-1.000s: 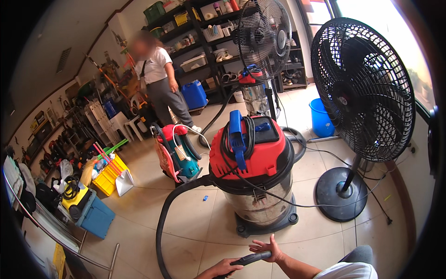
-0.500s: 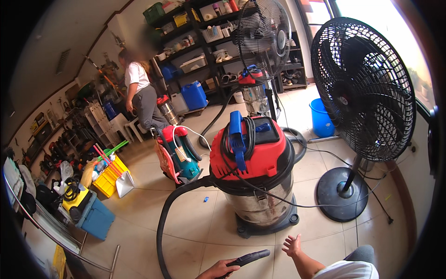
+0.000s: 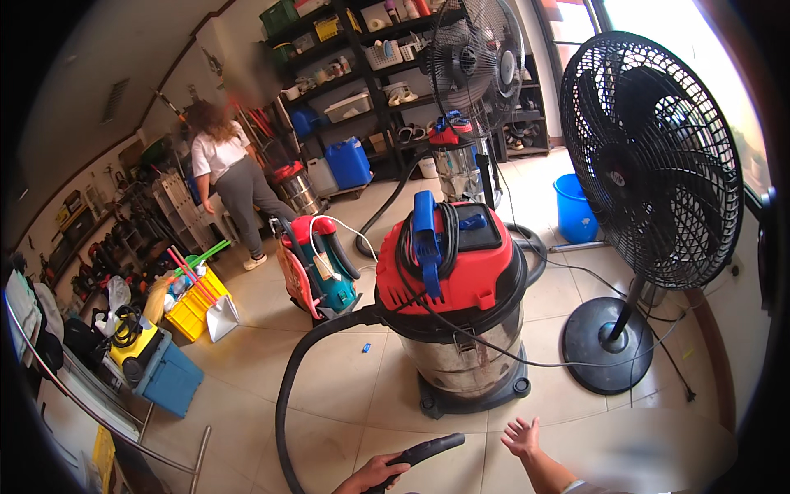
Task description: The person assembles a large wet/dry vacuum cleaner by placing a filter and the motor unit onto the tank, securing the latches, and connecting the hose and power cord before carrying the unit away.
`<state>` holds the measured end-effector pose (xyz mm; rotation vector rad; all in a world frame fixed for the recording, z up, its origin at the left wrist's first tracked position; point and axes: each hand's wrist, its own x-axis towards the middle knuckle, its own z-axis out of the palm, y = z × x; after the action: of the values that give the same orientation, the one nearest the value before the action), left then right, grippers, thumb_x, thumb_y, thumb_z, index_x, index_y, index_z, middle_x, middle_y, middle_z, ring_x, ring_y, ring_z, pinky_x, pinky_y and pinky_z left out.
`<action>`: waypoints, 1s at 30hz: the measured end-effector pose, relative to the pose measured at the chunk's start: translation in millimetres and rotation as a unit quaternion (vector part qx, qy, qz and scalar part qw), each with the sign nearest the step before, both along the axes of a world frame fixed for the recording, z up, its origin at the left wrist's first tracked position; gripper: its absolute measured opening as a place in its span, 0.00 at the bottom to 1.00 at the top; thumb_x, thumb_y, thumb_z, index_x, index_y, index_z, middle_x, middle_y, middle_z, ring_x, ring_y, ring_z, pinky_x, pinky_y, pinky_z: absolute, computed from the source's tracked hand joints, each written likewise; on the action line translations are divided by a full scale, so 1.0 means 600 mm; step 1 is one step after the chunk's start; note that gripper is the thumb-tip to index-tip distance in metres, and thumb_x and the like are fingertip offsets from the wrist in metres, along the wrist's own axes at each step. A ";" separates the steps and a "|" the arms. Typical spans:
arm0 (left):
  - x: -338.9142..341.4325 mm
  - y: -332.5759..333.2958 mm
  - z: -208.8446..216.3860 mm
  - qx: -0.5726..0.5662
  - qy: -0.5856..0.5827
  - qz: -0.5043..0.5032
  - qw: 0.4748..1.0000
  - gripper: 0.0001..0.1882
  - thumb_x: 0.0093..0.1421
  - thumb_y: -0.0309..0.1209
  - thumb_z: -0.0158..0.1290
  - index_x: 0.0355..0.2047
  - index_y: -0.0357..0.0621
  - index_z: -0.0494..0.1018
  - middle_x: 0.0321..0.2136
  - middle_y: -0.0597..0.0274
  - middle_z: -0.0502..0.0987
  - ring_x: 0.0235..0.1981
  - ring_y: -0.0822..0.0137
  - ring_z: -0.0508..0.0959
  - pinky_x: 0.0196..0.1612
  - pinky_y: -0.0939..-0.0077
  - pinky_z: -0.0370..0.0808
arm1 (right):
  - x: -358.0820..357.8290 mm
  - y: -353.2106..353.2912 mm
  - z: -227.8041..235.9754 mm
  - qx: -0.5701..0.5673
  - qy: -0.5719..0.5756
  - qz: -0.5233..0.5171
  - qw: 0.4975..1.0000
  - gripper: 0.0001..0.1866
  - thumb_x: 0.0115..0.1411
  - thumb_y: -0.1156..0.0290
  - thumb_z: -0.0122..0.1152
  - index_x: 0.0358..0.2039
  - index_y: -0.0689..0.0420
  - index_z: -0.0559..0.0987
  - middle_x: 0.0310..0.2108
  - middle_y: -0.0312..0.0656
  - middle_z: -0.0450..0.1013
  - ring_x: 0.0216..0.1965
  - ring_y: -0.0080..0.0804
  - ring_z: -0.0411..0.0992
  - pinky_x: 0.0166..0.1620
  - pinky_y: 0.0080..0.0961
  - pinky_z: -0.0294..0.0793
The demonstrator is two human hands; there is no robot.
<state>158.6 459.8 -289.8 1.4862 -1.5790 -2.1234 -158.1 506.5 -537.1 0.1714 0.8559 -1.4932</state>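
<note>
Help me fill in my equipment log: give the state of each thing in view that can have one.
Left hand, closed around black hose handle
Right hand, open, empty
Red-topped vacuum, upright, lid on
Black hose, attached to vacuum
Nearest fan, upright; spinning unclear
Blue bucket, upright
Yellow crate, loaded
Black plug, unplugged
</note>
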 end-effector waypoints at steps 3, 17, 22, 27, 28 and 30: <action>-0.017 0.004 -0.030 0.011 -0.007 -0.017 1.000 0.22 0.54 0.35 0.51 0.49 0.45 0.64 0.14 0.69 0.64 0.13 0.79 0.63 0.17 0.84 0.64 | 0.021 0.001 0.004 0.044 0.018 0.061 0.997 0.41 0.51 0.32 0.25 0.57 0.50 0.49 0.60 0.47 0.44 0.59 0.46 0.44 0.56 0.54 0.43; 0.041 0.015 -0.112 -0.188 -0.148 0.010 0.971 0.23 0.44 0.30 0.56 0.43 0.43 0.68 0.23 0.60 0.73 0.21 0.70 0.72 0.25 0.76 0.70 | -0.065 -0.086 0.576 -0.328 0.722 -0.074 0.606 0.11 0.53 0.68 0.51 0.29 0.63 0.76 0.22 0.41 0.72 0.25 0.23 0.69 0.32 0.20 0.67; 0.025 0.009 -0.252 -0.173 -0.119 -0.111 0.971 0.29 0.46 0.36 0.56 0.48 0.42 0.64 0.33 0.59 0.72 0.34 0.70 0.71 0.39 0.77 0.66 | -0.110 -0.252 0.767 -0.238 0.924 -0.087 0.286 0.27 0.59 0.53 0.37 0.51 0.62 0.61 0.54 0.48 0.58 0.59 0.41 0.49 0.58 0.40 0.46; 0.022 0.018 -0.317 -0.309 -0.079 -0.080 0.944 0.27 0.43 0.28 0.56 0.45 0.39 0.65 0.34 0.52 0.73 0.34 0.62 0.73 0.38 0.71 0.70 | -0.120 -0.346 0.755 -0.079 0.942 0.117 0.304 0.31 0.59 0.48 0.30 0.54 0.59 0.58 0.57 0.45 0.52 0.61 0.37 0.43 0.59 0.50 0.35; 0.018 0.018 -0.317 -0.280 -0.088 -0.083 0.952 0.27 0.43 0.28 0.56 0.46 0.39 0.65 0.35 0.52 0.73 0.36 0.61 0.72 0.40 0.71 0.69 | -0.133 -0.337 0.763 -0.069 0.941 0.165 0.286 0.32 0.58 0.45 0.30 0.51 0.59 0.62 0.57 0.45 0.52 0.61 0.38 0.44 0.58 0.53 0.35; 0.014 0.021 -0.319 -0.243 -0.106 -0.083 0.961 0.26 0.43 0.26 0.55 0.46 0.39 0.64 0.35 0.51 0.73 0.37 0.61 0.73 0.40 0.71 0.69 | -0.142 -0.348 0.750 -0.154 0.956 0.135 0.209 0.34 0.57 0.42 0.29 0.43 0.62 0.69 0.48 0.49 0.64 0.59 0.41 0.48 0.57 0.54 0.36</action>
<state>167.1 472.4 -481.4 1.4787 -2.1692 -1.5098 -243.0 297.6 -87.0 -2.6094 2.0767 -0.6145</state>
